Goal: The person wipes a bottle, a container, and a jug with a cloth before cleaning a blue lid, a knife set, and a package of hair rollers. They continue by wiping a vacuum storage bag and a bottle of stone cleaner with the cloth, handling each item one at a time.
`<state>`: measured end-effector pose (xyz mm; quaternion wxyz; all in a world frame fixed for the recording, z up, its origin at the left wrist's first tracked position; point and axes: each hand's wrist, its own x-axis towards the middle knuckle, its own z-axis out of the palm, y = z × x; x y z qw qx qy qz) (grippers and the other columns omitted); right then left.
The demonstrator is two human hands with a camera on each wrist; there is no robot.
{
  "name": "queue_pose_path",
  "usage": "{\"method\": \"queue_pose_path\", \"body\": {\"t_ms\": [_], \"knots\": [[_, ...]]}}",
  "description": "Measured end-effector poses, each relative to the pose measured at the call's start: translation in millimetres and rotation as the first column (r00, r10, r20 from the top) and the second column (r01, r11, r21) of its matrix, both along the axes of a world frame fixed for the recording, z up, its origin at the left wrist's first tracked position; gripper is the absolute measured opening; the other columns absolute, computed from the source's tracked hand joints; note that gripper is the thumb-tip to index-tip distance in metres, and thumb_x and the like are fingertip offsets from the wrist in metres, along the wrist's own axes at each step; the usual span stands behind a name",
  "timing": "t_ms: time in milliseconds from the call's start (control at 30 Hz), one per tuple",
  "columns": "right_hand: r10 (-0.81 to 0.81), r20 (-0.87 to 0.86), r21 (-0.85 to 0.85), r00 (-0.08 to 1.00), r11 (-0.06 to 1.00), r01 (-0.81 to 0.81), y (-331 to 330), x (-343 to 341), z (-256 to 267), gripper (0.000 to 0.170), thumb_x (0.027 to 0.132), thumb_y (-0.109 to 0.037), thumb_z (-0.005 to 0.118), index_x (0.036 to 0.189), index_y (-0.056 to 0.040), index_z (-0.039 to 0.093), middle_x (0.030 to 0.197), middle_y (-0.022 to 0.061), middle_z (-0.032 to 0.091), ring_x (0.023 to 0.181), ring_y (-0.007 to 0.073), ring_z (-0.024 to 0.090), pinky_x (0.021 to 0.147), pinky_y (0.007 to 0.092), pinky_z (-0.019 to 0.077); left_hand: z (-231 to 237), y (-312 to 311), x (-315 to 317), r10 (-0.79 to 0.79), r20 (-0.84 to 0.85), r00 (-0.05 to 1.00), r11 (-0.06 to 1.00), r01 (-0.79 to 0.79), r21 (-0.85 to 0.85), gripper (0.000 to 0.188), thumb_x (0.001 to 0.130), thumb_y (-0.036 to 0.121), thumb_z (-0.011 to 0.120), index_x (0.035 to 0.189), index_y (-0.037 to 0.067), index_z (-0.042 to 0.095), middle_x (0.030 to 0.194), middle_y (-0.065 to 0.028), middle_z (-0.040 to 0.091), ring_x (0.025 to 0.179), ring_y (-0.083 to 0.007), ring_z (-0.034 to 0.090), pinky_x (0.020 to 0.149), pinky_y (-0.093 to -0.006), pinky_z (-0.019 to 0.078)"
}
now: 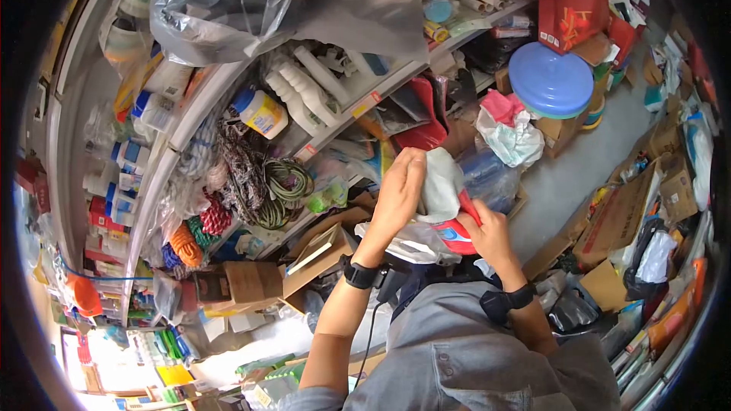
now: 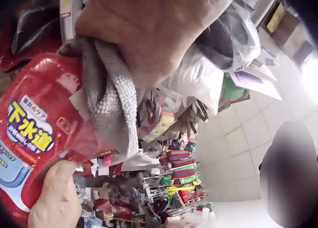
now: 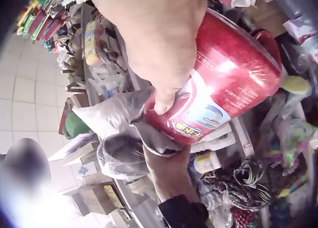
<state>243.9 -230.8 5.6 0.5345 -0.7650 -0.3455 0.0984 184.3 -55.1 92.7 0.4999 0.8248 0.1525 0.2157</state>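
Note:
A red plastic bottle (image 3: 233,64) with a blue-and-white label and yellow lettering is held in front of the body. My right hand (image 1: 489,232) grips it, the thumb lying along its side in the right wrist view. A grey cloth (image 2: 117,99) with a knitted texture drapes over the bottle's other end. My left hand (image 1: 401,186) holds this cloth against the bottle, its fingers partly hidden by the fabric. In the head view the cloth (image 1: 440,185) covers much of the bottle (image 1: 459,234).
Shelves on the left carry coiled ropes (image 1: 289,190), a white jar with a blue lid (image 1: 259,113) and other goods. A grey plastic bag (image 1: 228,7) hangs over the upper shelf. A blue round lid (image 1: 550,80) and cardboard boxes (image 1: 620,213) stand on the right beside the floor.

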Motion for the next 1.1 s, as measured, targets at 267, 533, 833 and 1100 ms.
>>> {"method": "queue_pose_path", "body": {"t_ms": [267,533,833,1100], "knots": [[0.048,0.045,-0.047,0.998,0.998,-0.046,-5,-6,-4,0.025,0.085,-0.026,0.065,0.085,-0.0023,0.056,0.065,0.0199,0.057,0.061,0.038,0.059,0.049,0.0393,0.0431,-16,26,5,-0.109,-0.344,0.933,0.984,0.053,-0.17,0.042,0.097,0.031,0.043,0.111,-0.006,0.054,0.104,-0.012,0.062,0.101,-0.0176,0.053,0.091,-0.0289,0.039],[0.121,0.04,0.0,0.992,0.993,-0.121,-7,-6,-8,0.03,0.085,-0.031,0.064,0.084,-0.0026,0.055,0.063,0.0213,0.055,0.058,0.0389,0.057,0.048,0.042,0.0419,-5,35,9,-0.186,-0.451,0.873,0.982,0.178,-0.061,0.038,0.095,0.024,0.042,0.114,-0.007,0.053,0.119,-0.0199,0.057,0.109,-0.0305,0.054,0.095,-0.0315,0.0391],[0.15,-0.149,0.117,0.977,0.984,-0.133,-6,-6,1,0.03,0.086,-0.027,0.064,0.081,0.0002,0.052,0.064,0.0204,0.053,0.057,0.0371,0.055,0.052,0.0364,0.0425,-84,57,-10,-0.155,0.115,0.981,0.318,0.16,-0.935,0.029,0.095,0.024,0.047,0.112,0.003,0.057,0.101,-0.0085,0.064,0.087,-0.0187,0.064,0.081,-0.0313,0.0514],[0.118,-0.118,0.175,0.986,0.98,-0.096,-4,0,6,0.03,0.088,-0.027,0.061,0.082,0.0011,0.053,0.065,0.0177,0.054,0.054,0.0256,0.056,0.052,0.0337,0.0425,-91,25,-34,0.07,0.482,0.873,0.099,0.475,-0.874,0.035,0.097,0.026,0.038,0.123,0.005,0.048,0.116,-0.011,0.058,0.112,-0.024,0.052,0.098,-0.0358,0.0421]]}}
